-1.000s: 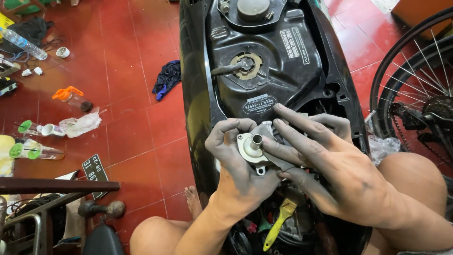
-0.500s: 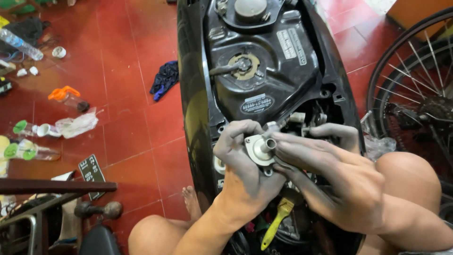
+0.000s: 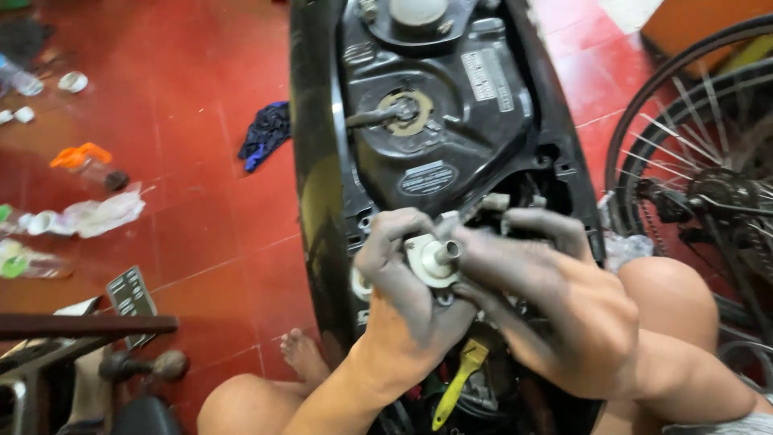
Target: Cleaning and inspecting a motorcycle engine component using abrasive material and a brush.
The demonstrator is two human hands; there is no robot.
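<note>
**Two greased hands on a small round fitting above an opened scooter body**

The landmark was the black plastic scooter body (image 3: 439, 129), opened from above and lying lengthwise down the middle of the view. At its near end, over the exposed engine bay, both hands met around a small off-white round fitting with a short metal spout (image 3: 433, 258). The left hand (image 3: 403, 290), grey with grime, cupped the fitting from below and the left, its grip curled round the disc's rim. The right hand (image 3: 555, 298), equally soiled, came in from the right; its grip pinched the spout between thumb and forefinger, the remaining fingers arched above the bay. A yellow-handled brush (image 3: 459, 379) lay in the bay just below the hands. Farther up the body sat a brass-coloured ring fitting (image 3: 407, 109) with a dark rod across it. To the right of the body stood a spoked bicycle wheel (image 3: 708, 161). To the left of the body, on the red tiled floor (image 3: 185, 201), lay a dark blue rag (image 3: 266, 133) close by and, well apart, an orange-capped bottle (image 3: 88, 165) and crumpled clear plastic (image 3: 101, 216).
</note>
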